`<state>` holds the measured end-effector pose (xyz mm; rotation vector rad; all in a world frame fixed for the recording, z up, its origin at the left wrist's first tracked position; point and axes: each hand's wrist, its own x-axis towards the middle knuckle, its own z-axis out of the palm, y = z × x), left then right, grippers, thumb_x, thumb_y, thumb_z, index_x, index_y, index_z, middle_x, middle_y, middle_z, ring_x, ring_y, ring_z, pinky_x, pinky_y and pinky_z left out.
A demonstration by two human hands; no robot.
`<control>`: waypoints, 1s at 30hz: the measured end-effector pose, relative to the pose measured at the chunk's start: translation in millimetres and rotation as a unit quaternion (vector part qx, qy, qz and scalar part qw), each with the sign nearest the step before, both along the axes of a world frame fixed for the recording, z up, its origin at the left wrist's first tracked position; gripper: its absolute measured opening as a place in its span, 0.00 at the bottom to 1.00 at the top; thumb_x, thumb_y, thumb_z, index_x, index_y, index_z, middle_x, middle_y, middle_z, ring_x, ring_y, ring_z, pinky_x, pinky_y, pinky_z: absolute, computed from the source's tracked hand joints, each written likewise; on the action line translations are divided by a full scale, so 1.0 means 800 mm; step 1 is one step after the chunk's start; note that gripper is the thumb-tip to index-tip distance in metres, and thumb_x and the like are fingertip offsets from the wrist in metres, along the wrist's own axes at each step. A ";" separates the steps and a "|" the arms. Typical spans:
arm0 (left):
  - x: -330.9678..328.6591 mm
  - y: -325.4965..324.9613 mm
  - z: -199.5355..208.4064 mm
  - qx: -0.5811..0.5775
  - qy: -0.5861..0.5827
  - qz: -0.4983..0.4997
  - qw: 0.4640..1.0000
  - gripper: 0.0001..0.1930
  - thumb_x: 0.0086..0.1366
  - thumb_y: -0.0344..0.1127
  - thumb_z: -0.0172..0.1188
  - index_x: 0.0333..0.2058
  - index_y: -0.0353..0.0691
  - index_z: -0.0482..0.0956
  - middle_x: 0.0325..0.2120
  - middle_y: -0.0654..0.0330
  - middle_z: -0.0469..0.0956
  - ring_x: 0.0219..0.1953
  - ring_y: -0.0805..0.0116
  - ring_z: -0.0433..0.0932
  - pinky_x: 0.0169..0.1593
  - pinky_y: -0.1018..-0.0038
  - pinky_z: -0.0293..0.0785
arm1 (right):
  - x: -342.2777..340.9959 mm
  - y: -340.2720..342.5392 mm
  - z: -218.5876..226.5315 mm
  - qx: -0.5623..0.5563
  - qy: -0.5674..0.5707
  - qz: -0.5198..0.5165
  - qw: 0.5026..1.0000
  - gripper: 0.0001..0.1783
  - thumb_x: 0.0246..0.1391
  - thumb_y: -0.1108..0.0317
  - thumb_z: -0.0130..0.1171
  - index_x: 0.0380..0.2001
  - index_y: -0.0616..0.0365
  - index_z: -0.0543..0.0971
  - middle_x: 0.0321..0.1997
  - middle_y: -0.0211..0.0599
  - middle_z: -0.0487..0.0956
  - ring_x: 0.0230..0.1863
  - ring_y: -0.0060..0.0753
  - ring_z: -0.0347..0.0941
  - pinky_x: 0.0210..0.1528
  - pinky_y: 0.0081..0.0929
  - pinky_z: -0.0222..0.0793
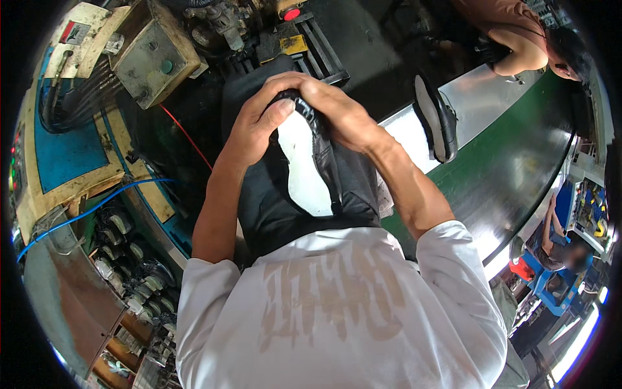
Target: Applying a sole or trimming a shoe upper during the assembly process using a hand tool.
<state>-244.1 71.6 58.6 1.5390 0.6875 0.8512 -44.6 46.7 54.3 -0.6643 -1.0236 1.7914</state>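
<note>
black upper (329,172) around sole (303,168), in hands (259,120) (337,113)

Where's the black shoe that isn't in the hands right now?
In the head view, the loose black shoe is right of centre, on the silver metal ledge along the green work surface, to the right of the right hand.

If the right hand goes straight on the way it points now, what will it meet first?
Most likely the black shoe: the right hand lies against one end of it. The left hand seems next, though depth is unclear.
</note>
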 end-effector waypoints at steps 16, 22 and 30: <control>0.006 -0.019 0.005 0.082 0.043 0.057 0.994 0.24 0.80 0.41 0.52 0.68 0.36 0.70 0.62 0.52 0.76 0.65 0.60 0.74 0.71 0.65 0.65 | 0.022 -0.013 -0.002 -0.010 -0.027 0.041 0.999 0.35 0.70 0.56 0.66 0.73 0.59 0.69 0.72 0.41 0.73 0.73 0.35 0.66 0.74 0.33 0.62; 0.010 -0.019 -0.004 0.070 0.053 0.097 0.991 0.25 0.81 0.43 0.51 0.69 0.37 0.70 0.64 0.53 0.75 0.66 0.61 0.73 0.72 0.65 0.64 | 0.007 -0.011 -0.018 0.145 -0.217 -0.031 0.965 0.38 0.68 0.54 0.67 0.74 0.56 0.68 0.73 0.43 0.71 0.73 0.41 0.67 0.75 0.37 0.63; 0.001 -0.013 -0.024 0.024 0.037 0.092 0.995 0.25 0.81 0.47 0.49 0.69 0.39 0.72 0.65 0.53 0.74 0.67 0.60 0.72 0.72 0.65 0.63 | 0.031 -0.010 -0.031 -0.015 -0.049 0.083 0.995 0.52 0.61 0.57 0.75 0.81 0.50 0.58 0.81 0.39 0.63 0.81 0.37 0.55 0.80 0.38 0.54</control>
